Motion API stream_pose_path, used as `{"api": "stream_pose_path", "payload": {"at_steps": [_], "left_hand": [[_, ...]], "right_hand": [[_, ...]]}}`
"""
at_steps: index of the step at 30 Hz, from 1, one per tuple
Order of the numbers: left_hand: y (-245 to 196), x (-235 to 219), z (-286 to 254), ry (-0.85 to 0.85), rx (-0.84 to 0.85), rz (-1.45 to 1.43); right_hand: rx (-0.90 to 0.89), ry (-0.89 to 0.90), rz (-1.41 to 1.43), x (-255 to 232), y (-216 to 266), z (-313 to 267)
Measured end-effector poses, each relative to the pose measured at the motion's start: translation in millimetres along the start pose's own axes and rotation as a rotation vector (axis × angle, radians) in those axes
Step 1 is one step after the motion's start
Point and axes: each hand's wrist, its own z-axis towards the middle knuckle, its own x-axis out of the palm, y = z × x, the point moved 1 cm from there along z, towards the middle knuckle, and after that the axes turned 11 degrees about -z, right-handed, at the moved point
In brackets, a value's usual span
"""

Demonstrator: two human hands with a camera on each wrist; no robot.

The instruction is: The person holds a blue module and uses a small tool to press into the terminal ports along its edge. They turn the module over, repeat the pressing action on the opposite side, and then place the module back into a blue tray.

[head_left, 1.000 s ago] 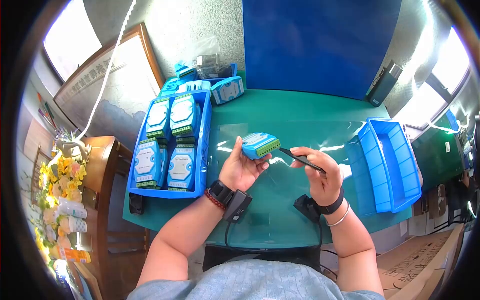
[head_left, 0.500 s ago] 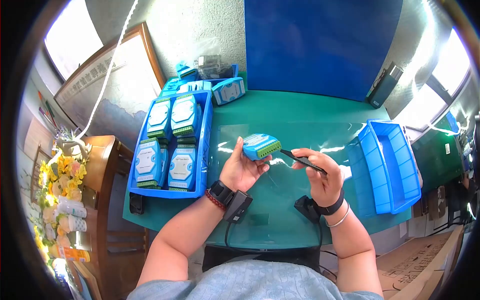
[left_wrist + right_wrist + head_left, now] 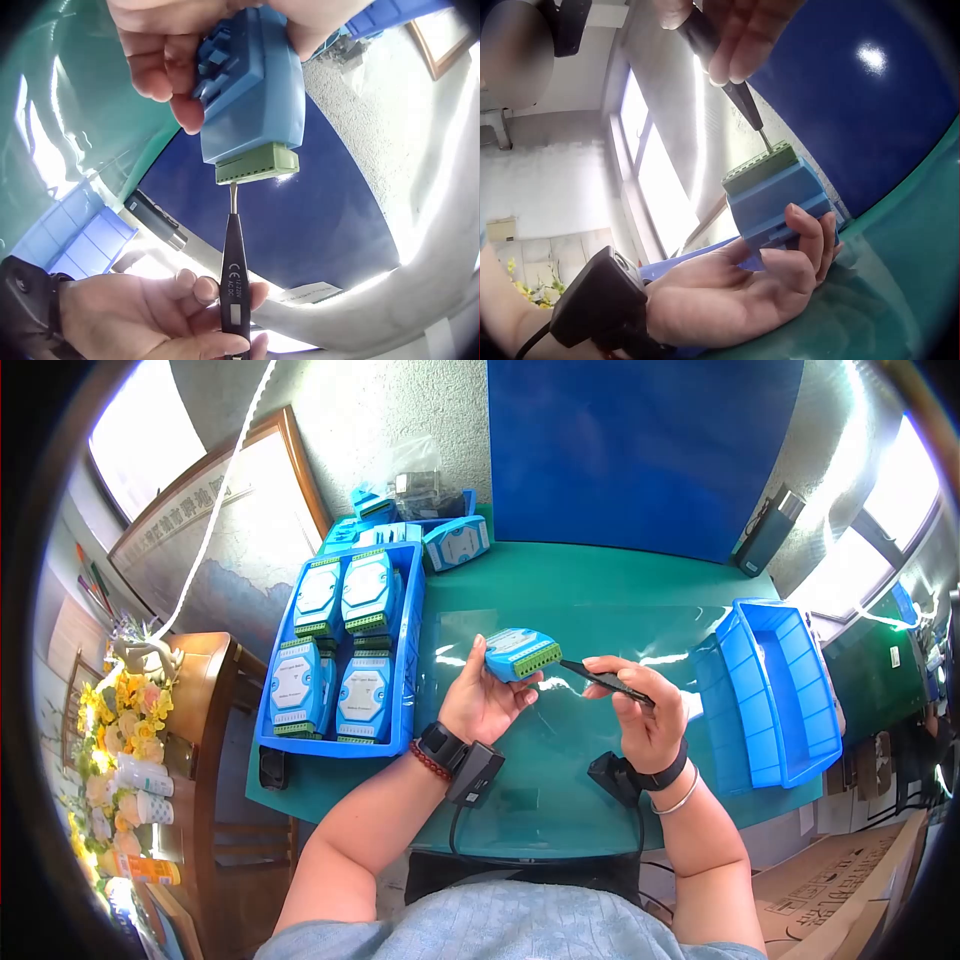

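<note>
My left hand (image 3: 485, 700) grips a blue plastic module (image 3: 512, 645) with a white label and a green terminal block (image 3: 537, 656) along its end. The fingers and thumb hold the casing by its sides, above the table. In my right hand (image 3: 650, 722) is a black voltage-tester screwdriver (image 3: 235, 262), marked 12-220V AC DC, pinched between thumb and fingers. Its thin metal tip (image 3: 233, 196) meets the terminal block at one of the small openings, as the left wrist view shows. The right wrist view has the tip at the block's far end.
On the left, a blue bin (image 3: 405, 690) holds several similar modules. Behind it are more blue parts and a clear bag (image 3: 415, 485). Blue empty-looking bins (image 3: 765, 760) stand at the right on the green table (image 3: 600, 575). A dark cylinder (image 3: 770, 530) is at the back right.
</note>
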Motion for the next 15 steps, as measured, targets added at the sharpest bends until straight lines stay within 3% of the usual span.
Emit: {"api": "stream_pose_path", "payload": {"at_steps": [15], "left_hand": [[-0.1, 0.7, -0.6, -0.016, 0.000, 0.001]], "right_hand": [[0.012, -0.010, 0.021, 0.3, 0.5, 0.7]]}}
